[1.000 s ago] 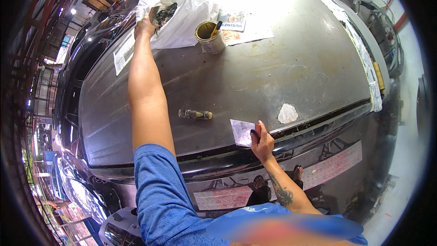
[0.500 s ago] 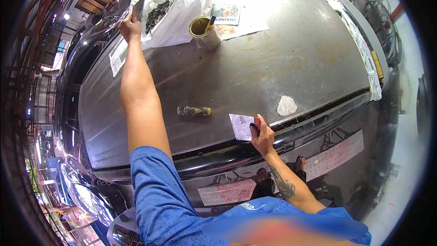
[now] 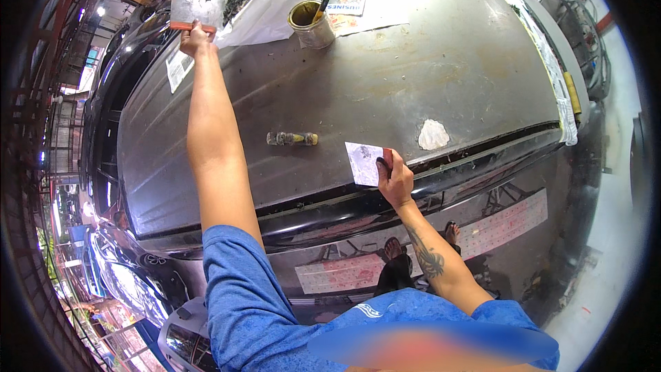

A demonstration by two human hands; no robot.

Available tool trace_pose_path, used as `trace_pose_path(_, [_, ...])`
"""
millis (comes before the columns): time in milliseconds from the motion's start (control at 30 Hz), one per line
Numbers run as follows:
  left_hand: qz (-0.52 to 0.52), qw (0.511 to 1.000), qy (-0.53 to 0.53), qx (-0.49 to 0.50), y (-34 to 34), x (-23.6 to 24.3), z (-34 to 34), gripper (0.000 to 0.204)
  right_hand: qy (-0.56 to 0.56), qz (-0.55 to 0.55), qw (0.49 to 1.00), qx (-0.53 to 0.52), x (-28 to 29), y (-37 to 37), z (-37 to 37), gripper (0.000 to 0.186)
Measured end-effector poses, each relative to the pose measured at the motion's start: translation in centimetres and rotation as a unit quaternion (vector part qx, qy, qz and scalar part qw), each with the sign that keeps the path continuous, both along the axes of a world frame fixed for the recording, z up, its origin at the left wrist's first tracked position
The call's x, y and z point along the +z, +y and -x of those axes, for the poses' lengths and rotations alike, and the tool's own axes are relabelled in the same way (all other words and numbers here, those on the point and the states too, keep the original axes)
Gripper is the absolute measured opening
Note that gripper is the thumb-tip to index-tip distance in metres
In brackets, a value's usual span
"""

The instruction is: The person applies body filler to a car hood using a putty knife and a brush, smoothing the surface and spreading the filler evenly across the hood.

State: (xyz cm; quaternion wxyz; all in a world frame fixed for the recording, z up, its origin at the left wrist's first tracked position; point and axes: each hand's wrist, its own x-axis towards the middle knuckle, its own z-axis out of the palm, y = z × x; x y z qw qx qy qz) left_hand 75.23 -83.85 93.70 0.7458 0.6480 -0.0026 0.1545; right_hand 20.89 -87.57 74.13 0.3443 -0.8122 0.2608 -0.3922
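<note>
My left hand [image 3: 197, 41] reaches far out at the upper left, closed on the orange-red back of a flat putty spreader [image 3: 193, 9]. Its pale blade points away from me, beside a white plastic bag [image 3: 282, 10] with dark debris in its mouth. Near the close edge of a dull grey car roof [image 3: 358, 96], my right hand [image 3: 396, 180] grips a second putty spreader [image 3: 363, 164]. This one has a red back, and dark smears mark its pale blade, which points left over the roof. A whitish patch [image 3: 433, 135] shows on the roof to its right.
An open can [image 3: 314, 36] with a brush handle stands on the roof by printed paper sheets [image 3: 348, 3]. A small clear bottle-like object [image 3: 292, 139] lies mid-roof. White masking [image 3: 544, 62] runs along the right edge, near a yellow roll [image 3: 571, 93]. Another car stands lower left.
My left hand has turned its spreader from nearly edge-on to broad face showing. My right hand holds its spreader much as before, while the whole view has shifted slightly.
</note>
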Motion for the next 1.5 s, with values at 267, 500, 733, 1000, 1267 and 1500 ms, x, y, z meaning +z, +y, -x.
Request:
trace_pose_path(267, [0.272,0.913,0.098,-0.287,4.0,-2.1,18.5,0.017,-0.017,-0.037,0.999,0.005,-1.4,0.0,-0.3,0.033])
trace_pose_path(500, [0.290,0.914,0.175,-0.223,11.0,-5.1,40.0,0.024,-0.100,-0.288,0.950,-0.065,3.6,-1.0,0.7,0.030])
trace_pose_path(733, [0.273,0.912,0.141,-0.271,11.4,-4.8,52.7,0.018,-0.258,-0.507,0.823,0.012,13.6,1.1,3.9,0.038])
trace_pose_path(1000, [0.148,0.955,0.074,-0.246,10.3,-3.0,56.9,0.029,-0.233,-0.479,0.846,0.029,15.3,3.2,7.0,0.034])
trace_pose_path(1267, [0.050,0.919,0.070,-0.384,11.8,-1.7,56.0,0.024,-0.271,-0.438,0.855,0.061,17.1,2.7,8.2,0.028])
trace_pose_path(1500, [-0.076,0.888,0.104,-0.442,13.0,-0.1,53.6,0.019,-0.267,-0.420,0.864,0.080,16.8,2.2,7.3,0.024])
